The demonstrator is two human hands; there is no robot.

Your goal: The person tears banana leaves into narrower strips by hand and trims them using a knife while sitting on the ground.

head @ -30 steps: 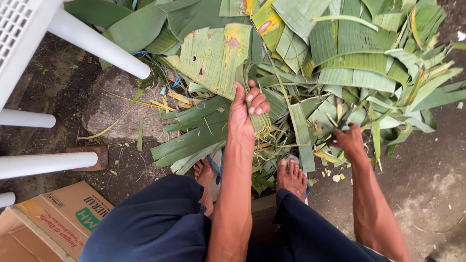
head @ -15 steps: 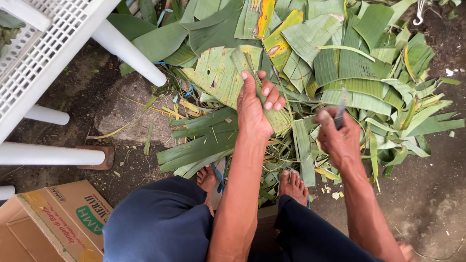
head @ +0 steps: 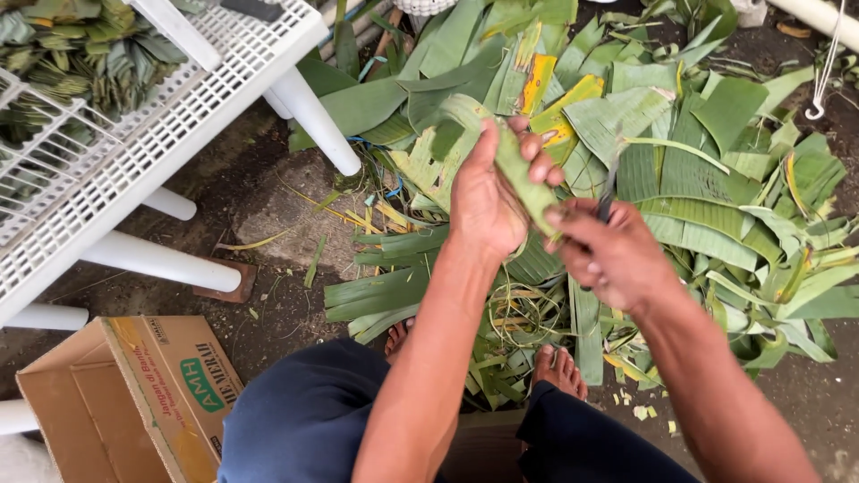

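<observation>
My left hand (head: 490,199) grips a folded green banana leaf piece (head: 523,174), raised above the leaf pile. My right hand (head: 613,255) is closed around a thin dark knife (head: 608,192) whose blade points up beside the leaf; its fingertips touch the lower end of the leaf piece. Below both hands lies a big heap of cut banana leaves (head: 698,152), green with some yellow patches. My bare feet (head: 559,368) rest among leaf strips on the dirt ground.
A white plastic lattice table (head: 152,134) stands at the left, holding bundles of folded leaves (head: 72,54). An open cardboard box (head: 116,402) sits at the lower left. A white pipe (head: 823,18) and a hanging hook are at the top right.
My left hand has lifted a leaf piece off the pile and folded it. My right hand has come up to meet it with the knife. The view tilted left, showing more of the table.
</observation>
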